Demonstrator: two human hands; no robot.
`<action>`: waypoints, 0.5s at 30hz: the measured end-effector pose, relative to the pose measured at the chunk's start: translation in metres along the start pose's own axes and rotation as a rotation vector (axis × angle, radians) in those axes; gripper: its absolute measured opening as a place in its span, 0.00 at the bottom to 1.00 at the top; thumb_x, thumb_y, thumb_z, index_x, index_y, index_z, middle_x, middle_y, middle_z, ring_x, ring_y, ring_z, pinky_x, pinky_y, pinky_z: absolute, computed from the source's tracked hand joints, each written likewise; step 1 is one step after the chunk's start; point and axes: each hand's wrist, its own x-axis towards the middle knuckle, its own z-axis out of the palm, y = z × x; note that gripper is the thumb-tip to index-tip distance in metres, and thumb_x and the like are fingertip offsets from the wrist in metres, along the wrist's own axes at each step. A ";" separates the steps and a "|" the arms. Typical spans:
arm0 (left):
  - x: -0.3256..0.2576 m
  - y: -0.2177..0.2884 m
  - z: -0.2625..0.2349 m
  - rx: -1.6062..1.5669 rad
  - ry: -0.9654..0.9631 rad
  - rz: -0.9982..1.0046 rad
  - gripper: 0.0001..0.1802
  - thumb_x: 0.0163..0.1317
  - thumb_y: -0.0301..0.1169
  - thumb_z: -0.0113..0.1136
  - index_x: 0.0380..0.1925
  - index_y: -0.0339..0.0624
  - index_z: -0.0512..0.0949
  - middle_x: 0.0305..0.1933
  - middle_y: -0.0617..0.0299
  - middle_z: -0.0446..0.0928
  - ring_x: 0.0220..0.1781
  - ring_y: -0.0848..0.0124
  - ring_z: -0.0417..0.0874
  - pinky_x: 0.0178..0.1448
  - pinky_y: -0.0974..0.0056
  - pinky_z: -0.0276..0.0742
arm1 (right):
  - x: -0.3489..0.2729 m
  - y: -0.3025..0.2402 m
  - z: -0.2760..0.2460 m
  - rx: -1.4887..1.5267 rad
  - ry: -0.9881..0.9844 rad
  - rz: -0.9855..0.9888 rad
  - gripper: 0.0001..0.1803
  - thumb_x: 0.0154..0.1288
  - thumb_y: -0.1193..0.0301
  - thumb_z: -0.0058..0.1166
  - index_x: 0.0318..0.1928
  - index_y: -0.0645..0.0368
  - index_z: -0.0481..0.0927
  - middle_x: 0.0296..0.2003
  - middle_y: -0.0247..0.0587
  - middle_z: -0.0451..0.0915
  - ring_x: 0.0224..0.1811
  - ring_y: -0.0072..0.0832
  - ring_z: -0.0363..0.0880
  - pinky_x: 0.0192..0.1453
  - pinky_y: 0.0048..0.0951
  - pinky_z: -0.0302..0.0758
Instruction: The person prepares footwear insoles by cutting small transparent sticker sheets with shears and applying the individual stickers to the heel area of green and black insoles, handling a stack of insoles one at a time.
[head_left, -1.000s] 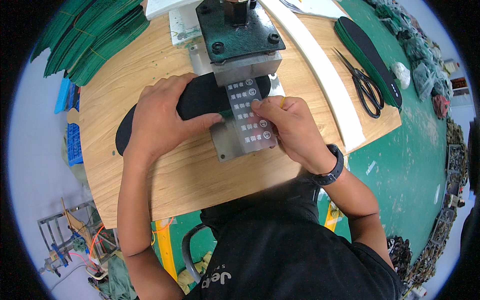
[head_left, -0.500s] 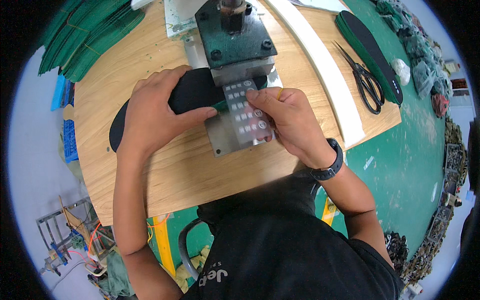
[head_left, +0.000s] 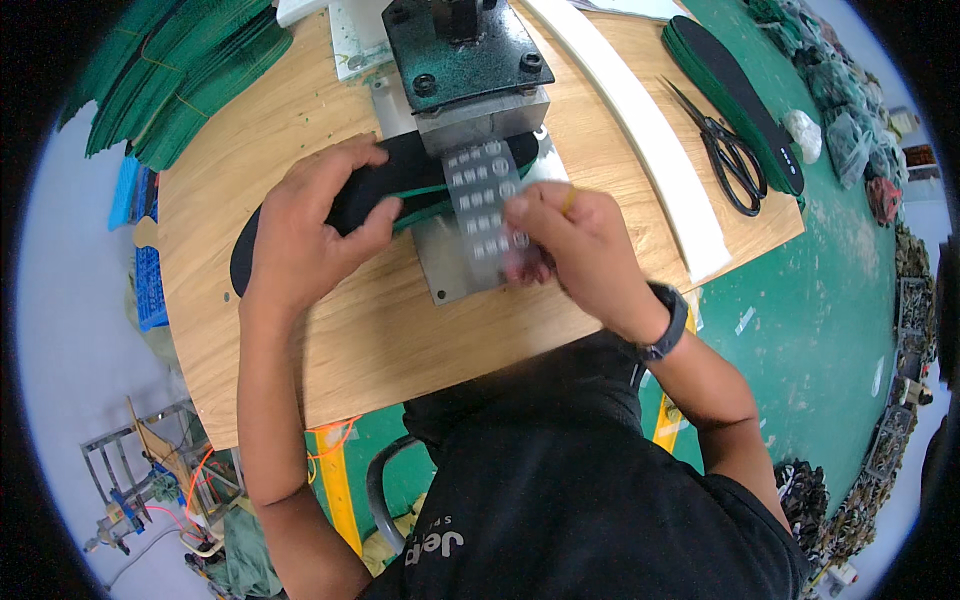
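A black insole [head_left: 395,155] with a green underside lies under the metal head of a press [head_left: 480,115]. My left hand [head_left: 310,220] grips it from the left, with fingers over its top and the thumb at its near edge, where a green layer shows. In my right hand [head_left: 575,235], a see-through strip of film [head_left: 480,205] with pale printed marks is pinched between thumb and fingers. The strip's far end meets the insole just in front of the press head. Beneath the strip is the press's metal base plate [head_left: 445,270].
Black-handled scissors [head_left: 735,165] and a stack of black-and-green insoles [head_left: 735,85] lie at the right of the wooden table [head_left: 400,360]. A long white curved strip [head_left: 640,130] runs between them and the press. Bundled green pieces [head_left: 180,80] are piled at the far left.
My left thumb has drawn back toward the insole, whose green edge shows more. My right hand has shifted slightly with the film strip, and the whole view has moved a little.
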 end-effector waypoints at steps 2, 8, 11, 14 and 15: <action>-0.002 -0.006 0.000 0.019 0.060 0.061 0.13 0.46 0.26 0.61 0.35 0.38 0.76 0.31 0.52 0.78 0.32 0.60 0.80 0.40 0.65 0.76 | -0.021 -0.003 0.002 0.003 -0.041 0.013 0.13 0.67 0.66 0.48 0.28 0.62 0.76 0.17 0.38 0.77 0.16 0.19 0.74 0.19 0.17 0.68; -0.002 -0.011 -0.008 -0.134 0.119 -0.287 0.05 0.44 0.24 0.51 0.17 0.33 0.68 0.12 0.56 0.62 0.14 0.74 0.59 0.21 0.68 0.57 | -0.049 -0.003 -0.011 0.177 0.019 0.183 0.13 0.66 0.68 0.47 0.28 0.64 0.77 0.16 0.39 0.77 0.14 0.20 0.74 0.16 0.16 0.66; -0.005 -0.007 -0.005 -0.200 0.137 -0.363 0.05 0.44 0.24 0.50 0.16 0.32 0.68 0.12 0.59 0.59 0.15 0.74 0.57 0.21 0.67 0.55 | -0.021 -0.005 -0.010 0.175 0.024 0.143 0.13 0.65 0.68 0.48 0.28 0.63 0.76 0.17 0.40 0.77 0.14 0.21 0.73 0.17 0.17 0.66; -0.007 -0.012 -0.004 -0.249 0.147 -0.332 0.05 0.45 0.24 0.50 0.18 0.32 0.68 0.12 0.59 0.61 0.16 0.74 0.59 0.22 0.67 0.57 | 0.003 -0.007 -0.007 0.154 -0.017 0.161 0.14 0.64 0.66 0.49 0.25 0.62 0.74 0.17 0.41 0.77 0.15 0.22 0.73 0.19 0.19 0.67; -0.008 -0.014 -0.003 -0.263 0.149 -0.297 0.05 0.45 0.24 0.50 0.18 0.32 0.68 0.13 0.59 0.62 0.16 0.75 0.60 0.22 0.66 0.57 | 0.004 -0.006 -0.008 0.145 -0.020 0.164 0.14 0.64 0.66 0.50 0.25 0.62 0.74 0.17 0.41 0.77 0.15 0.22 0.74 0.19 0.19 0.67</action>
